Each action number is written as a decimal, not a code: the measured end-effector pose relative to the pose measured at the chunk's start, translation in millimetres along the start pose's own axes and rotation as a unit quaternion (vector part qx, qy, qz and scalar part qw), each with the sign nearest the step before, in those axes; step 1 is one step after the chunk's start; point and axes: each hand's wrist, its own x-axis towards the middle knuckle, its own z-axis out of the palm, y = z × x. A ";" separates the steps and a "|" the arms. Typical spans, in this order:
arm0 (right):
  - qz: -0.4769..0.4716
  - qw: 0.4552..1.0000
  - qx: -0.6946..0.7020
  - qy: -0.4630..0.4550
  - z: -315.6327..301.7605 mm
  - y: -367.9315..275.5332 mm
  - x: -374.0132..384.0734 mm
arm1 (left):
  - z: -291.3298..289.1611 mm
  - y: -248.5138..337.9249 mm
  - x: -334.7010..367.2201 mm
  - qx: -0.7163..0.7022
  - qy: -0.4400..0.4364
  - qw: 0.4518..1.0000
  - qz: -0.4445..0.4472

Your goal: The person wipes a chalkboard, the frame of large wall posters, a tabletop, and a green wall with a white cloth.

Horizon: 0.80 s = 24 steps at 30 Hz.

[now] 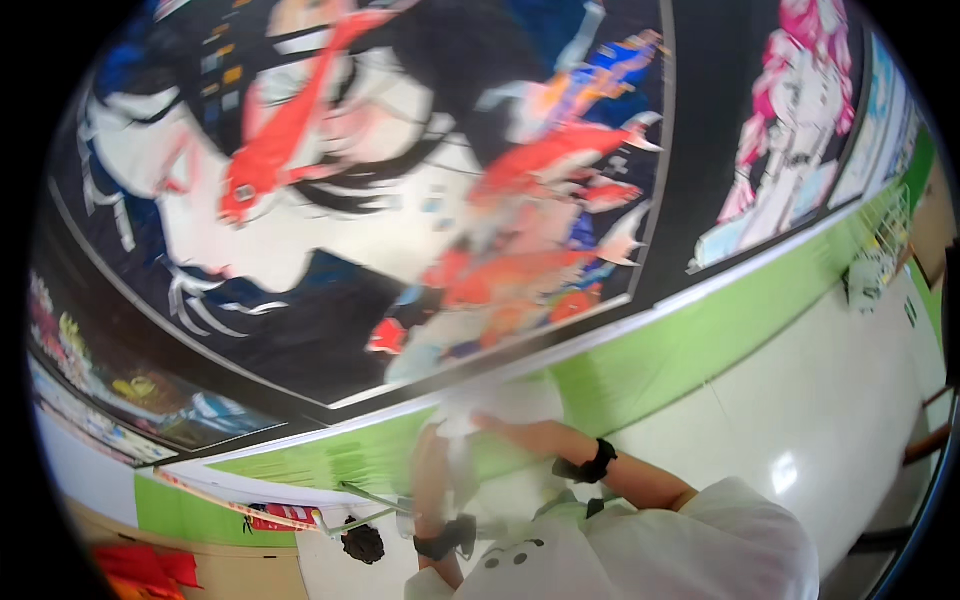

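In front of my body, both of my hands are raised and blurred by motion. My left hand is at the left side of a whitish, see-through, sheet-like thing, too smeared to name. Its fingers do not show clearly. My right hand reaches in from the right, with bent fingers against the lower part of the same white thing. A black band circles my right wrist, and another black band is on the left one.
A large painting of a face and red fish fills the wall ahead. A smaller pink-haired figure picture hangs at right. Below runs a green wall strip. A wire rack stands far right. A dark round object lies lower left.
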 end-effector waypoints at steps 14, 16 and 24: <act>-0.154 0.851 0.206 0.459 -212.8 122.0 -159.8 | 298.8 43.7 10.9 0.281 -0.141 0.943 0.110; -0.203 0.849 0.217 0.437 -224.4 110.9 -175.5 | 308.0 44.0 13.7 0.248 -0.165 0.942 0.154; -0.088 0.921 0.083 0.370 -190.0 86.6 -123.8 | 194.0 10.4 -12.4 0.141 -0.117 0.983 -0.002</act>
